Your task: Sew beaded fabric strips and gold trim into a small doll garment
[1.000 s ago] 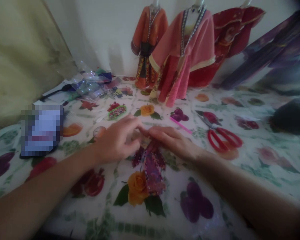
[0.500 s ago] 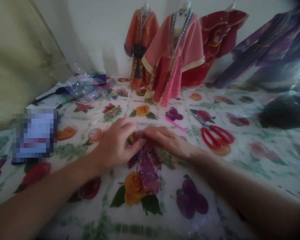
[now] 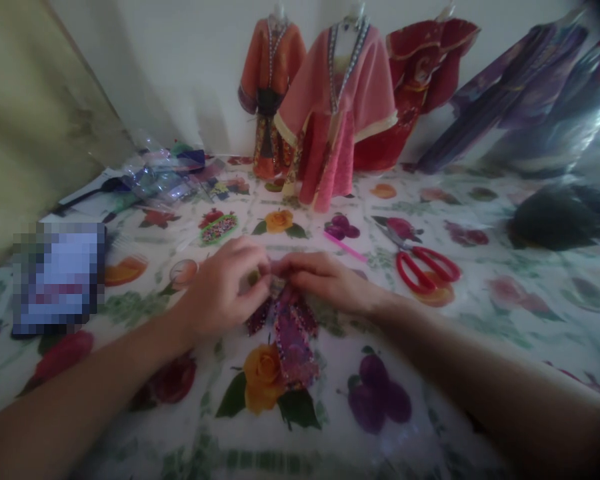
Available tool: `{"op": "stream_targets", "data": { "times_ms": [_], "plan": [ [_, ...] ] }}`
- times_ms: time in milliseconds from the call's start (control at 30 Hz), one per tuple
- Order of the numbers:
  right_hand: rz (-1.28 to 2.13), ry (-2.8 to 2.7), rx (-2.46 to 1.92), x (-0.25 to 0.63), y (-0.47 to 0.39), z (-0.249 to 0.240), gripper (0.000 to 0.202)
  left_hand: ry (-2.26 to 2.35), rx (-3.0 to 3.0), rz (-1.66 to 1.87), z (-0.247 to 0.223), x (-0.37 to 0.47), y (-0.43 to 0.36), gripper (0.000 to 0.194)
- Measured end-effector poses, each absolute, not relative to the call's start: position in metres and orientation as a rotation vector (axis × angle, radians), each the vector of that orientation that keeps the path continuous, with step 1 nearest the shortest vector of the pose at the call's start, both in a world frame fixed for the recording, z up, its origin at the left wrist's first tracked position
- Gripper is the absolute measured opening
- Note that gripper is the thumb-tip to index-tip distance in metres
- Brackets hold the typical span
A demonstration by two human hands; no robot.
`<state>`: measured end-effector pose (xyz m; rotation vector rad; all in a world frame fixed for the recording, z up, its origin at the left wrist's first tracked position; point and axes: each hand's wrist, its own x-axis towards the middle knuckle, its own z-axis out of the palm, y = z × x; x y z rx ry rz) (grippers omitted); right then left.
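Observation:
A small purple doll garment with beaded edges (image 3: pixel 296 340) lies on the flowered tablecloth (image 3: pixel 360 440), its panels spreading toward me. At its upper end my left hand (image 3: pixel 233 277) pinches it from the left, thumb and fingers bent together. My right hand (image 3: pixel 325 277) meets it from the right, fingers pressed together on the same end. The fingertips of both hands nearly touch, and they hide the top of the garment. Right of my right hand lie red-handled scissors (image 3: pixel 427 267) and a thin pink stick (image 3: pixel 345 247).
Behind stand doll outfits on stands: an orange one (image 3: pixel 275 73), a pink one (image 3: pixel 337 113), a red one (image 3: pixel 420 87) and a purple one (image 3: pixel 510 93). A phone (image 3: pixel 60 280) lies at left. A green-edged tray of beads (image 3: pixel 219 229) and clear plastic wrapping (image 3: pixel 155 177) lie beyond my left hand.
The whole view has shifted slightly, so things sit a little further left. My fingers have moved a little at the garment's upper end, showing more of it between my hands.

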<state>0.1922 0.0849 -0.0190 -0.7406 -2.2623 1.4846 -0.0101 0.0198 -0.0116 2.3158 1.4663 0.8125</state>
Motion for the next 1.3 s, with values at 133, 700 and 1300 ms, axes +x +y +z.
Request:
{"op": "stream_targets", "data": {
  "times_ms": [133, 700, 1300],
  "plan": [
    [1.525, -2.244, -0.728, 0.1907, 0.0848, -0.0201, 0.025, 1.440, 2.341, 0.798, -0.0117, -0.0115, 0.0217, 0.006],
    [1.653, -2.139, -0.733, 0.1897, 0.0842, -0.0242, 0.011, 1.446, 2.244, 0.641, -0.0048, -0.0124, 0.0219, 0.012],
    [1.481, -2.226, -0.696, 0.1866, 0.0789, -0.0235, 0.004, 1.435, 2.272, 0.581, -0.0022, -0.0102, 0.0194, 0.009]
  ]
}}
